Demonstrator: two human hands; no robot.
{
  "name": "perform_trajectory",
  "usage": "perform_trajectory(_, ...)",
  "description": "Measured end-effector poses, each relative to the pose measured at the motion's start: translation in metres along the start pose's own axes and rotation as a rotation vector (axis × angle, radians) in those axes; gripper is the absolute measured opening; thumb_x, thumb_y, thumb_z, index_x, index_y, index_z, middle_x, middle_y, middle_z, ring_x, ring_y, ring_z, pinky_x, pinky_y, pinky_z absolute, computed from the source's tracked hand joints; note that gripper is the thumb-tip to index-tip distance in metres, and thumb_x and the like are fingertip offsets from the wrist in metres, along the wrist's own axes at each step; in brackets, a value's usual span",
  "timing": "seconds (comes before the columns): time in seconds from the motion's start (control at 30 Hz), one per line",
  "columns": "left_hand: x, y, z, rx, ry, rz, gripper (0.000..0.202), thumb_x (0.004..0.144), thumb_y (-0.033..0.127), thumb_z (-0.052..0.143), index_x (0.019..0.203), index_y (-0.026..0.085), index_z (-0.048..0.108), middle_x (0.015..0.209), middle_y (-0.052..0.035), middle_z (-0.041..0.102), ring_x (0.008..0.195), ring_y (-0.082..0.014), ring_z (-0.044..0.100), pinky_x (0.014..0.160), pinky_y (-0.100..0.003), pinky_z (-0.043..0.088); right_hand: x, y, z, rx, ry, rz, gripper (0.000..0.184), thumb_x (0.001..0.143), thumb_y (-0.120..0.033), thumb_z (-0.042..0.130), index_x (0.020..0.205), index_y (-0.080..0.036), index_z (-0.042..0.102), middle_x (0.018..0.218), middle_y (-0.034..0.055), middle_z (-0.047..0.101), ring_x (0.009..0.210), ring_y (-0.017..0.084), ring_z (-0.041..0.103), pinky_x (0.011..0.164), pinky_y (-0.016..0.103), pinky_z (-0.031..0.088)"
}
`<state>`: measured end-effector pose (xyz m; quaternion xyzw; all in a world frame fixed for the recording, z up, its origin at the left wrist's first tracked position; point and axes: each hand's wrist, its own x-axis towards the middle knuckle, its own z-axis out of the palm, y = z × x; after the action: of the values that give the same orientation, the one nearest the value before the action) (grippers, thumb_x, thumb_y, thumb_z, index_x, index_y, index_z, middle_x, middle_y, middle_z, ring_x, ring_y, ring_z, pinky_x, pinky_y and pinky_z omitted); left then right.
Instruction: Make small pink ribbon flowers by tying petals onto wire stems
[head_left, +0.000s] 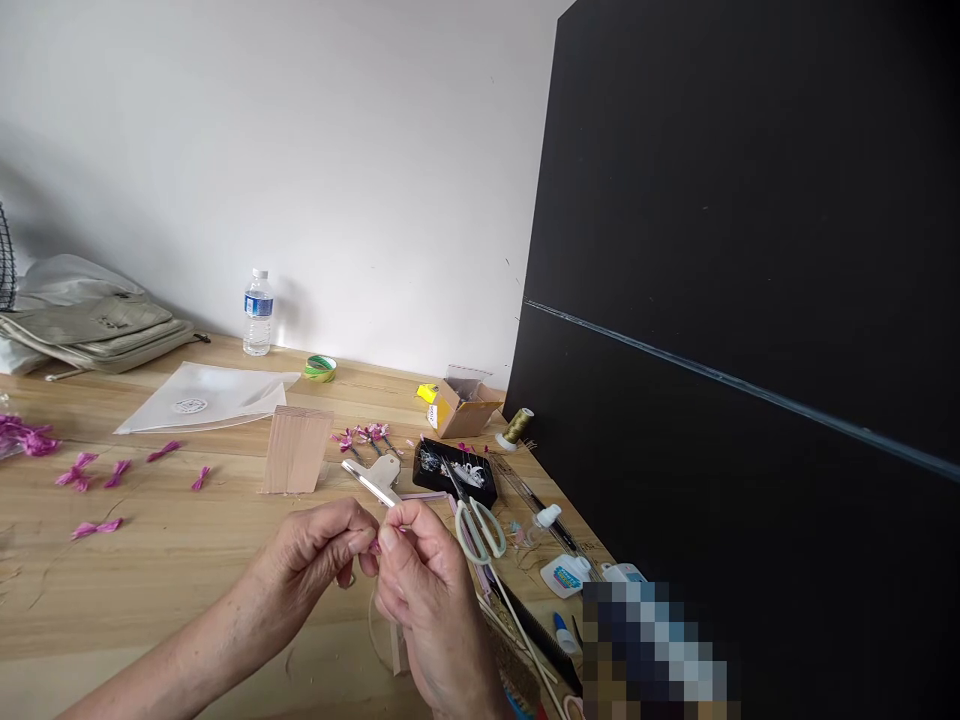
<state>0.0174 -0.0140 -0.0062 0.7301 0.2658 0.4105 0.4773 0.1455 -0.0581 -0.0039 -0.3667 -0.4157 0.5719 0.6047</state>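
Note:
My left hand (330, 550) and my right hand (431, 590) meet over the front of the table, both closed in a pinch. Between their fingertips shows a bit of a small pink thread bundle (374, 546); the fingers hide most of it. Just beyond them is a metal bulldog clip (375, 478). Scissors with pale handles (480, 530) lie right of my right hand, their blades over a black tray (457, 475). Tied pink bundles (96, 528) are scattered on the wooden table (187, 570) to the left.
A wooden block (297, 450) stands past my left hand. Farther back are a water bottle (257, 315), a tape roll (320, 368), a white pouch (202, 395) and a cardboard box (465, 405). Thread spool (517, 427) and glue bottle (566, 576) sit near the black panel (720, 250).

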Motion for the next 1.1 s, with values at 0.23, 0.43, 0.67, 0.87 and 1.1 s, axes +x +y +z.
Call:
perform_trajectory(0.23, 0.001, 0.006, 0.002, -0.022, 0.000, -0.031, 0.037, 0.085, 0.046, 0.048, 0.062, 0.018, 0.058, 0.059, -0.0002, 0.057, 0.053, -0.0124, 0.048, 0.051, -0.022, 0.041, -0.001, 0.000, 0.000, -0.036, 0.012, 0.020, 0.031, 0.078, -0.045, 0.060, 0.071, -0.019, 0.044, 0.048, -0.0122, 0.033, 0.040, 0.002, 0.012, 0.039, 0.018, 0.011)
perform_trajectory(0.43, -0.001, 0.007, 0.000, -0.092, 0.012, -0.089, 0.036, 0.081, 0.049, 0.052, 0.063, 0.019, 0.060, 0.059, 0.0000, 0.057, 0.053, -0.0132, 0.049, 0.051, -0.023, 0.043, -0.002, -0.008, -0.003, -0.311, -0.001, -0.052, 0.027, 0.082, -0.045, 0.054, 0.078, -0.019, 0.048, 0.060, -0.0061, 0.044, 0.045, 0.005, 0.025, 0.040, 0.017, 0.018)
perform_trajectory(0.67, -0.004, 0.010, -0.003, -0.117, 0.097, -0.120, 0.037, 0.078, 0.052, 0.054, 0.061, 0.019, 0.059, 0.059, 0.0008, 0.056, 0.055, -0.0135, 0.050, 0.054, -0.024, 0.044, -0.006, -0.012, -0.004, -0.395, -0.007, -0.069, 0.031, 0.078, -0.039, 0.060, 0.101, -0.020, 0.050, 0.061, -0.0067, 0.047, 0.050, 0.008, 0.039, 0.047, 0.019, 0.032)
perform_trajectory(0.87, -0.007, 0.007, -0.004, -0.076, 0.133, -0.065, 0.038, 0.080, 0.052, 0.052, 0.063, 0.019, 0.059, 0.059, 0.0012, 0.053, 0.056, -0.0140, 0.051, 0.056, -0.025, 0.043, -0.002, -0.005, -0.005, -0.396, 0.027, -0.033, 0.019, 0.077, -0.035, 0.059, 0.082, -0.017, 0.061, 0.063, -0.0024, 0.055, 0.050, 0.008, 0.039, 0.046, 0.019, 0.033)
perform_trajectory(1.1, -0.011, 0.004, -0.015, -0.109, 0.190, -0.084, 0.028, 0.082, 0.048, 0.054, 0.080, 0.021, 0.062, 0.074, -0.0003, 0.059, 0.063, -0.0146, 0.052, 0.061, -0.025, 0.045, -0.001, -0.014, -0.004, -0.565, 0.071, -0.174, 0.015, 0.077, -0.023, 0.052, 0.063, -0.017, 0.056, 0.052, -0.0048, 0.045, 0.049, 0.009, 0.038, 0.046, 0.020, 0.032)
